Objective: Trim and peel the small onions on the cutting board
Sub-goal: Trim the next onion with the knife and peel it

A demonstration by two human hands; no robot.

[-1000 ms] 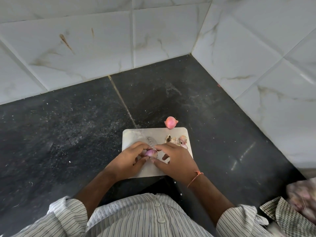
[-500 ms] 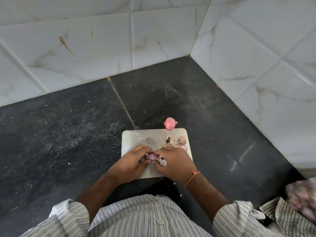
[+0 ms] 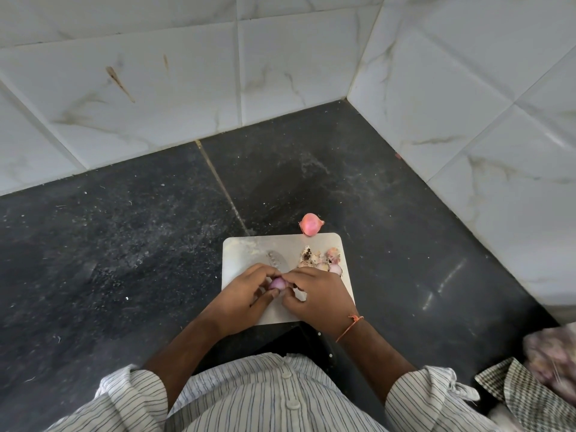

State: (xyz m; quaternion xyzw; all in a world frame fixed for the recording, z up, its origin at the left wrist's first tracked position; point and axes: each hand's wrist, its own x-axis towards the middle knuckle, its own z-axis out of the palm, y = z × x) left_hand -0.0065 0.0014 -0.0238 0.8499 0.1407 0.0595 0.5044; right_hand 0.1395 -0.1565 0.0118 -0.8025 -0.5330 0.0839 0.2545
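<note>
Onion (image 3: 277,283), small and purplish, is held over the middle of the cutting board (image 3: 241,248), pinched between both hands. On its left the left hand (image 3: 246,299) comes in from the lower left with its fingers (image 3: 261,272) curled over the top of the bulb and the thumb tucked under it. A knife blade (image 3: 276,261) lies on the board just beyond these fingers, with only its tip end showing; the rest is hidden under the hands. On the right of the bulb the right hand (image 3: 318,299) meets it from the other side, its fingers (image 3: 299,275) bent and closed on the bulb's right flank; an orange thread (image 3: 350,327) circles that wrist. Whether any skin is being lifted cannot be told, as the fingertips cover the spot. Further right, at the board's far right corner, lies a small heap of peels and trimmed ends (image 3: 321,260), touching the board and close beside the right hand's knuckles. A whole unpeeled onion (image 3: 310,224), pink, sits on the dark stone worktop (image 3: 124,244) just past the board's far edge. At the far right edge a checked cloth (image 3: 526,397) lies beside the striped sleeve.
</note>
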